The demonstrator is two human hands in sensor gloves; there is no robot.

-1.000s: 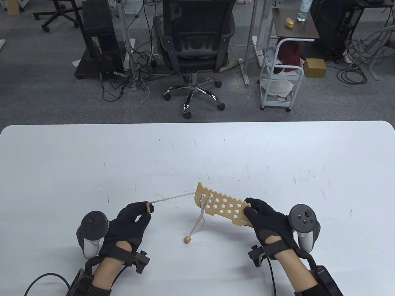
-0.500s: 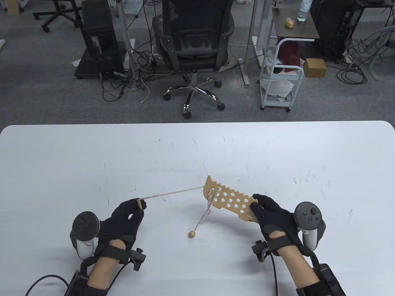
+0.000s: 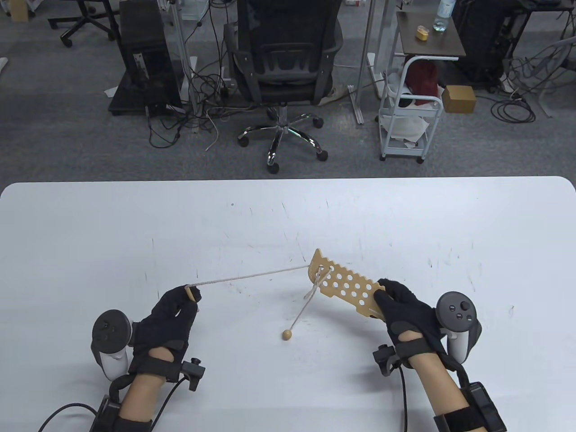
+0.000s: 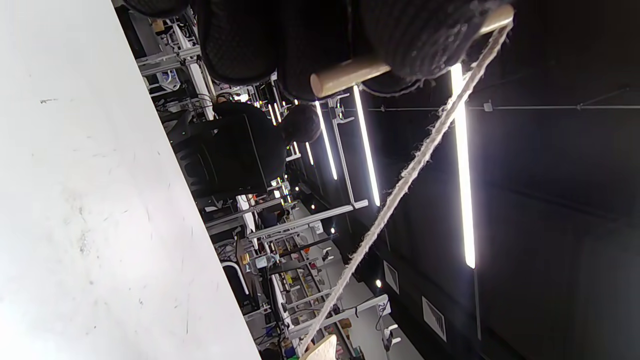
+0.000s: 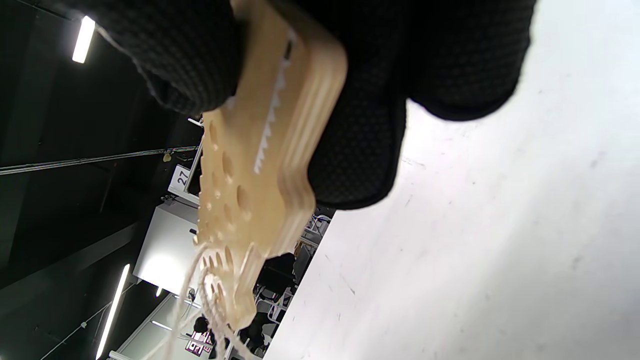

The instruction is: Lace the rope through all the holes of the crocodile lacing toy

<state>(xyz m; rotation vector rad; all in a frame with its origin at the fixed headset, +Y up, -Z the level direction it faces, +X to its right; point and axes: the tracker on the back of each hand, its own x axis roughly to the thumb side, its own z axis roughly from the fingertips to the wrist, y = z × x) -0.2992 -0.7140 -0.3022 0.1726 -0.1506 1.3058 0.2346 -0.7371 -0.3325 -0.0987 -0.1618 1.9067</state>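
My right hand (image 3: pixel 396 302) grips one end of the wooden crocodile lacing toy (image 3: pixel 346 285), a flat board with several round holes, held above the table. In the right wrist view the toy (image 5: pixel 255 165) runs away from my fingers (image 5: pixel 360 125). A pale rope (image 3: pixel 249 277) runs taut from the toy's far end to my left hand (image 3: pixel 186 299), which pinches the wooden needle (image 3: pixel 191 294) at the rope's tip. The needle (image 4: pixel 350 75) shows under my fingertips (image 4: pixel 420 40) in the left wrist view. Another strand hangs from the toy down to a wooden bead (image 3: pixel 286 334) on the table.
The white table (image 3: pixel 288 216) stretches wide behind and beside both hands. Beyond its far edge stand an office chair (image 3: pixel 283 67), a white cart (image 3: pixel 407 112) and cables on the floor.
My hands have moved apart: the left drew the needle further left, the right carried the toy right and away. More rope came through, and the bead slid right.
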